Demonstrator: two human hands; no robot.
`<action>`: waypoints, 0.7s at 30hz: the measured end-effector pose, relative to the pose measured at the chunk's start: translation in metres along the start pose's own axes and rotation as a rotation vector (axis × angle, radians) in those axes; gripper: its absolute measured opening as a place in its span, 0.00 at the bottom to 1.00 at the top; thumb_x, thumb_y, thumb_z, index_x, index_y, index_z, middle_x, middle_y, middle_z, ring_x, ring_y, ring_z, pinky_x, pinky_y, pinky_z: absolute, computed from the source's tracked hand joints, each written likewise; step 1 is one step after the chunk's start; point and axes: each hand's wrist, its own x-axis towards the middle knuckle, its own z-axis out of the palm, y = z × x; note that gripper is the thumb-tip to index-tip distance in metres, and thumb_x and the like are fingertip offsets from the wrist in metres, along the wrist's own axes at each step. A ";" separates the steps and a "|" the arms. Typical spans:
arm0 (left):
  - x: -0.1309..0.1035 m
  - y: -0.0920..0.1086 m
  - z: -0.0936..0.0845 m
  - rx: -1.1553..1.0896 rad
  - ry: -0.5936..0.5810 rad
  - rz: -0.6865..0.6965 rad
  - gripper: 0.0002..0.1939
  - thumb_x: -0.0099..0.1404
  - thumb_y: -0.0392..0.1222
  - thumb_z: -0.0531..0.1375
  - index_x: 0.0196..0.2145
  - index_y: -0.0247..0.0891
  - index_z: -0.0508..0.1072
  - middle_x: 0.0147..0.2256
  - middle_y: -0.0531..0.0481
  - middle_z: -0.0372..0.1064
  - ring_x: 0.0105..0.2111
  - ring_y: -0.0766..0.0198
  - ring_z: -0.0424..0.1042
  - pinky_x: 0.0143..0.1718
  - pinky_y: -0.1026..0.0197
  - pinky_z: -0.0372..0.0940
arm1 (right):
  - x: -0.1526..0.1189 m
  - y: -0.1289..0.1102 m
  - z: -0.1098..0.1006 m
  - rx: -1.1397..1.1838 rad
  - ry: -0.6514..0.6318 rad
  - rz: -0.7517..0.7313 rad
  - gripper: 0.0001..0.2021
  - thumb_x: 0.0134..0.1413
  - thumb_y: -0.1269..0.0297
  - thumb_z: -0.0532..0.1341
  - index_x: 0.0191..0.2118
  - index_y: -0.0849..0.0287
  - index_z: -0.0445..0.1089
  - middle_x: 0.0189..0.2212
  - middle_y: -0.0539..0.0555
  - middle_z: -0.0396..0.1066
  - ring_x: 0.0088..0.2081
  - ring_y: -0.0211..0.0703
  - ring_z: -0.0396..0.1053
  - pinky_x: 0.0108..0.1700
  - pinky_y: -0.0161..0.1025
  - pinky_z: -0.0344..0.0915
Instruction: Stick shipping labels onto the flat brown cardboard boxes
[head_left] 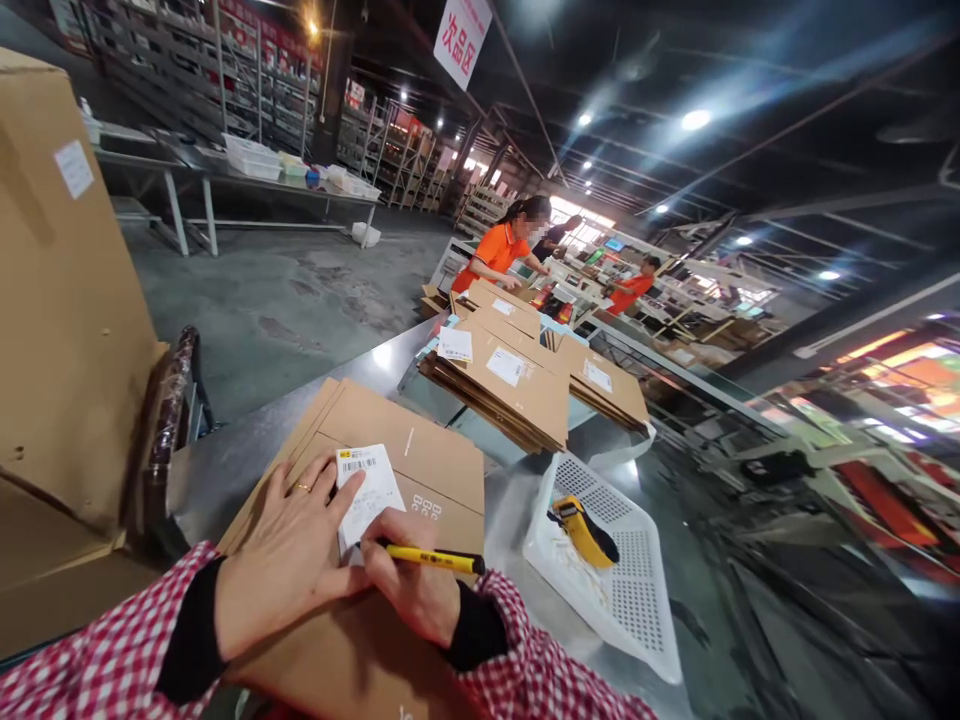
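Note:
My right hand (414,585) grips a yellow marker pen (435,558) with a black end, its tip down at the lower part of a white paper label (373,492). The label bears a barcode and a yellow corner mark. It lies on a flattened cardboard box (450,462) in front of me. My left hand (300,540) rests flat, fingers spread, with fingertips on the label's left edge and the palm on the cardboard. A ring shows on one finger. The exact pen tip is partly hidden by my right hand.
A white plastic basket (637,620) with a yellow-black handheld device (585,532) stands at right. Stacked flat cartons (540,395) with labels lie beyond on the metal table (517,510). A large cardboard box (67,300) is at left. A person in orange (495,250) works behind.

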 end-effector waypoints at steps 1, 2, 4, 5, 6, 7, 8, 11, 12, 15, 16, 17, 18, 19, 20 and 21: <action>0.000 0.000 0.000 0.000 -0.006 -0.002 0.41 0.57 0.60 0.59 0.63 0.38 0.56 0.62 0.30 0.53 0.64 0.42 0.47 0.59 0.31 0.42 | 0.000 0.000 0.000 -0.003 -0.011 -0.002 0.05 0.44 0.73 0.53 0.22 0.58 0.61 0.20 0.47 0.62 0.23 0.35 0.58 0.28 0.33 0.56; 0.000 0.000 0.000 -0.001 -0.008 -0.003 0.42 0.57 0.61 0.59 0.63 0.38 0.56 0.62 0.31 0.53 0.64 0.42 0.47 0.59 0.31 0.42 | 0.000 0.001 0.000 -0.002 -0.015 -0.001 0.05 0.44 0.73 0.53 0.22 0.58 0.61 0.19 0.47 0.62 0.23 0.35 0.58 0.28 0.33 0.55; -0.001 0.000 0.000 -0.002 0.000 -0.003 0.42 0.57 0.61 0.59 0.63 0.38 0.56 0.62 0.31 0.53 0.64 0.42 0.48 0.60 0.32 0.42 | 0.000 0.001 0.000 0.011 -0.009 0.010 0.05 0.45 0.72 0.53 0.22 0.58 0.61 0.19 0.47 0.62 0.23 0.35 0.58 0.28 0.33 0.55; -0.001 0.000 0.000 -0.003 0.007 -0.002 0.42 0.57 0.61 0.59 0.63 0.38 0.56 0.62 0.31 0.53 0.64 0.42 0.48 0.60 0.32 0.42 | 0.000 0.001 0.000 0.013 -0.004 0.018 0.05 0.45 0.71 0.53 0.22 0.58 0.62 0.19 0.47 0.62 0.23 0.35 0.58 0.28 0.33 0.55; -0.001 0.000 0.000 -0.005 0.014 -0.001 0.42 0.57 0.61 0.58 0.63 0.38 0.55 0.62 0.31 0.53 0.64 0.43 0.48 0.60 0.32 0.42 | 0.000 0.002 0.000 0.010 -0.001 0.026 0.05 0.46 0.71 0.53 0.23 0.58 0.62 0.19 0.47 0.62 0.23 0.35 0.59 0.28 0.33 0.55; -0.002 0.000 0.001 -0.006 0.019 0.000 0.42 0.57 0.61 0.58 0.63 0.38 0.55 0.62 0.31 0.53 0.64 0.43 0.48 0.60 0.32 0.42 | 0.001 0.002 0.000 0.004 0.004 0.030 0.05 0.46 0.71 0.53 0.23 0.58 0.62 0.19 0.47 0.62 0.23 0.35 0.59 0.28 0.33 0.54; -0.002 -0.001 0.002 -0.008 0.022 -0.001 0.42 0.57 0.61 0.58 0.63 0.38 0.56 0.62 0.31 0.53 0.64 0.43 0.48 0.60 0.32 0.42 | 0.001 0.002 0.000 -0.003 0.010 0.028 0.05 0.45 0.71 0.53 0.23 0.58 0.61 0.19 0.47 0.62 0.23 0.35 0.59 0.28 0.33 0.54; -0.001 -0.002 0.003 -0.011 0.027 0.008 0.41 0.58 0.63 0.57 0.63 0.38 0.56 0.62 0.32 0.54 0.64 0.42 0.48 0.59 0.32 0.44 | 0.002 0.002 0.001 -0.020 0.037 0.004 0.05 0.45 0.72 0.52 0.22 0.58 0.60 0.19 0.47 0.60 0.22 0.35 0.57 0.27 0.33 0.53; -0.001 -0.002 0.003 -0.009 0.028 0.012 0.42 0.58 0.63 0.57 0.63 0.38 0.56 0.62 0.32 0.54 0.64 0.42 0.48 0.59 0.31 0.44 | 0.002 0.003 0.001 -0.024 0.044 -0.005 0.06 0.45 0.72 0.52 0.22 0.58 0.60 0.19 0.47 0.60 0.22 0.34 0.57 0.27 0.33 0.52; -0.001 -0.003 0.003 0.004 0.030 0.016 0.42 0.58 0.64 0.56 0.63 0.38 0.56 0.62 0.31 0.54 0.64 0.42 0.49 0.59 0.32 0.44 | 0.001 0.004 0.001 -0.037 0.020 -0.029 0.06 0.44 0.72 0.52 0.21 0.58 0.58 0.18 0.46 0.58 0.22 0.34 0.55 0.26 0.33 0.51; -0.001 -0.003 0.003 0.007 0.028 0.015 0.42 0.58 0.64 0.56 0.63 0.38 0.57 0.62 0.31 0.54 0.64 0.42 0.49 0.59 0.32 0.44 | 0.001 0.004 0.001 -0.040 0.012 -0.026 0.06 0.44 0.72 0.52 0.21 0.58 0.58 0.18 0.46 0.59 0.22 0.34 0.55 0.26 0.34 0.51; -0.001 -0.003 0.002 0.007 0.025 0.013 0.42 0.58 0.64 0.57 0.63 0.38 0.57 0.62 0.31 0.54 0.64 0.42 0.48 0.59 0.32 0.44 | 0.001 0.004 0.001 -0.041 0.007 -0.020 0.06 0.44 0.72 0.52 0.21 0.58 0.58 0.18 0.47 0.59 0.22 0.34 0.56 0.26 0.34 0.51; -0.001 -0.003 0.002 0.006 0.021 0.012 0.41 0.58 0.63 0.57 0.63 0.38 0.57 0.62 0.31 0.54 0.64 0.42 0.48 0.59 0.32 0.45 | 0.001 0.004 0.000 -0.037 0.002 -0.012 0.06 0.45 0.72 0.52 0.21 0.58 0.59 0.18 0.47 0.60 0.22 0.35 0.57 0.27 0.34 0.52; -0.001 -0.003 0.002 0.005 0.019 0.012 0.41 0.58 0.63 0.57 0.63 0.38 0.57 0.62 0.32 0.54 0.64 0.42 0.49 0.59 0.32 0.45 | 0.001 0.004 0.000 -0.030 -0.002 -0.005 0.06 0.46 0.71 0.53 0.22 0.58 0.60 0.19 0.47 0.61 0.23 0.35 0.58 0.27 0.34 0.52; -0.001 -0.003 0.002 0.003 0.019 0.013 0.41 0.58 0.63 0.57 0.63 0.38 0.57 0.62 0.32 0.54 0.64 0.42 0.49 0.59 0.32 0.45 | 0.000 0.003 0.000 -0.023 -0.007 0.001 0.06 0.47 0.71 0.53 0.23 0.58 0.61 0.20 0.47 0.62 0.23 0.35 0.59 0.28 0.34 0.53; -0.001 -0.003 0.002 0.002 0.021 0.016 0.41 0.58 0.63 0.57 0.63 0.38 0.57 0.62 0.32 0.53 0.64 0.42 0.49 0.59 0.32 0.46 | 0.000 0.003 0.000 -0.018 -0.018 0.004 0.06 0.47 0.71 0.53 0.23 0.58 0.61 0.20 0.48 0.63 0.24 0.35 0.59 0.28 0.33 0.54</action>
